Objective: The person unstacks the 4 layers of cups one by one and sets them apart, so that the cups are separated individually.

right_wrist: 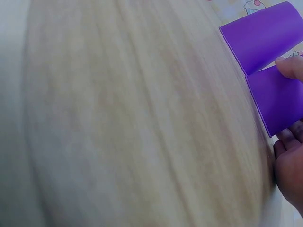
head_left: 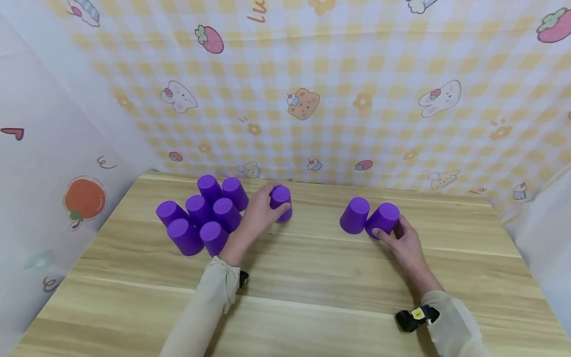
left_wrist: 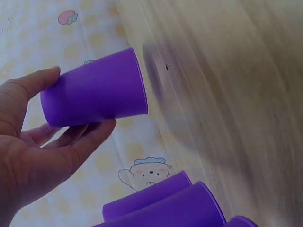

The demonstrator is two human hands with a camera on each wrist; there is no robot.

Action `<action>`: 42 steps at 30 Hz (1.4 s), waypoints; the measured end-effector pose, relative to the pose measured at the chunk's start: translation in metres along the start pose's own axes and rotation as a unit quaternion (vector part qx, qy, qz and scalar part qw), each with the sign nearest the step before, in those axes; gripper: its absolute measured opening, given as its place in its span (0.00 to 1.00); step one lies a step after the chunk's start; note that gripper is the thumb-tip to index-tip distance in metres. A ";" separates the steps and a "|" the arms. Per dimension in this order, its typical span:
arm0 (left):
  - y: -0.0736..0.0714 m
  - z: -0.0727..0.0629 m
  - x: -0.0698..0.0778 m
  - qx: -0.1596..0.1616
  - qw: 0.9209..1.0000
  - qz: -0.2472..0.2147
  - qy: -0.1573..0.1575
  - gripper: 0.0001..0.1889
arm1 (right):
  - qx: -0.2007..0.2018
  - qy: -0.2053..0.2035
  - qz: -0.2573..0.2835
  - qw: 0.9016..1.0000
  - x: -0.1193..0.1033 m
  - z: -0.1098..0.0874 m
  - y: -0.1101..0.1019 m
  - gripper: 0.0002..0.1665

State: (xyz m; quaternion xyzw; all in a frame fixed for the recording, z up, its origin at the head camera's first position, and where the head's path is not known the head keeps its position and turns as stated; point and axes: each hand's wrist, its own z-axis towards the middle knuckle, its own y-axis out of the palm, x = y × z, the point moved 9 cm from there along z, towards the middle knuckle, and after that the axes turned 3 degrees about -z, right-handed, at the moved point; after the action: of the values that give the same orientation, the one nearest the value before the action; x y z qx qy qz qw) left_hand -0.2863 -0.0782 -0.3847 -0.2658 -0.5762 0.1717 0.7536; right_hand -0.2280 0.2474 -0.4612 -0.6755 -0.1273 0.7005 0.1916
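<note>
My left hand (head_left: 260,212) grips an upside-down purple cup (head_left: 280,197) near the back middle of the table. In the left wrist view, thumb and fingers hold this cup (left_wrist: 97,90) by its narrow end, and its rim looks slightly off the wood. On the right side, my right hand (head_left: 408,248) holds another upturned purple cup (head_left: 384,216), thumb on the near side. A second cup (head_left: 355,216) stands directly left of it; in the right wrist view that neighbouring cup (right_wrist: 262,38) appears to touch the held cup (right_wrist: 277,97).
Several upturned purple cups stand close together at the left, including a front one (head_left: 185,237) and a back one (head_left: 209,188), beside my left forearm. The wooden table (head_left: 321,282) meets a yellow-checked cloth (head_left: 339,134) at its back edge.
</note>
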 end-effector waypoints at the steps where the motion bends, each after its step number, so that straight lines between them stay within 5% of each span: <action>1: -0.002 0.000 -0.001 0.005 1.000 -0.001 -0.001 0.28 | 0.000 0.001 0.001 1.000 0.001 0.000 0.000 0.39; 12: -0.019 -0.002 -0.019 0.062 0.997 0.018 -0.049 0.28 | 0.000 0.002 0.003 1.000 0.002 -0.002 0.000 0.39; 24: -0.028 0.003 -0.029 0.094 0.993 0.032 -0.057 0.28 | -0.007 0.001 0.012 1.000 -0.011 -0.001 0.000 0.37; 42: -0.032 0.011 -0.034 0.120 0.987 0.064 -0.088 0.29 | -0.006 -0.001 0.001 1.000 0.002 0.001 0.000 0.40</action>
State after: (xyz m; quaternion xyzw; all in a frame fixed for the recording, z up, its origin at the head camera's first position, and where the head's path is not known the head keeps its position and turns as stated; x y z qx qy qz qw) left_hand -0.3079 -0.1208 -0.3900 -0.1934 -0.5973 0.3100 0.7140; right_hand -0.2287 0.2483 -0.4626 -0.6763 -0.1308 0.7005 0.1867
